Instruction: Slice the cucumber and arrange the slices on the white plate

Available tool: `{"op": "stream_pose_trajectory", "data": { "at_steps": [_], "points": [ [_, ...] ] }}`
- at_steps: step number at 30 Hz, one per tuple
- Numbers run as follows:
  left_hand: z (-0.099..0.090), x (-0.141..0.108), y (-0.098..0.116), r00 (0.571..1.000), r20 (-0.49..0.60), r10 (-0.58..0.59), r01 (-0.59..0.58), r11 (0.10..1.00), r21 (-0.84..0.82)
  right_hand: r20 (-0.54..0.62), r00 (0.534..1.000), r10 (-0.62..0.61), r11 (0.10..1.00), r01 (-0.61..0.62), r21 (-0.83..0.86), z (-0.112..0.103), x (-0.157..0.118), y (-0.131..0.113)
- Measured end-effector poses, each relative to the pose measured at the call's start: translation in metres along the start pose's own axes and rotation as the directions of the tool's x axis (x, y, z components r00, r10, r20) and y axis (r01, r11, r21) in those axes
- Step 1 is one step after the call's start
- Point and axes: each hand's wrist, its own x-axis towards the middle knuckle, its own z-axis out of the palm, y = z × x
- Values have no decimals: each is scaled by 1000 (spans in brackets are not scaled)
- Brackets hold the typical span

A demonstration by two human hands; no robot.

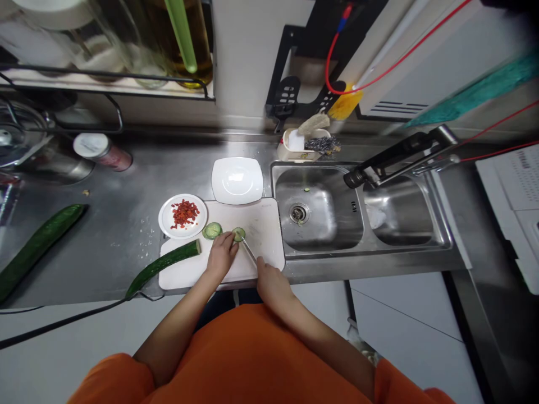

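My right hand (273, 286) is wrapped round the handle of a knife (249, 250), its narrow blade pointing up and left over the white cutting board (265, 224). At the blade's tip lies a cucumber slice (239, 233). The fingers of my left hand (222, 253) are bent and pressed together on the slice's left edge. Just left of them sits a small pile of cucumber slices (212, 230). A cut cucumber (168, 262) rests across the board's lower left, its pale cut end towards my left hand and its other end past the board.
A white plate of chopped red pieces (185, 214) overlaps the board's upper left corner. Behind the board stands a bare white square plate (237, 179). A whole cucumber (40, 249) lies far left. To the right are the sink (320, 219) and its black faucet (400, 160).
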Motion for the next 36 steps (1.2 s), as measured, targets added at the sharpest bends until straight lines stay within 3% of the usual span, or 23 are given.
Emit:
{"op": "stream_pose_trajectory", "data": {
  "at_steps": [25, 36],
  "points": [
    [-1, 1, 0, 1000, 8, 11, -11, 1000, 10, 50, 999, 12, 999, -13, 30, -8, 8, -7],
    [-1, 1, 0, 1000, 7, 26, -27, 999, 38, 41, 999, -9, 997, 6, 83, 0, 13, -4]
  ]
}}
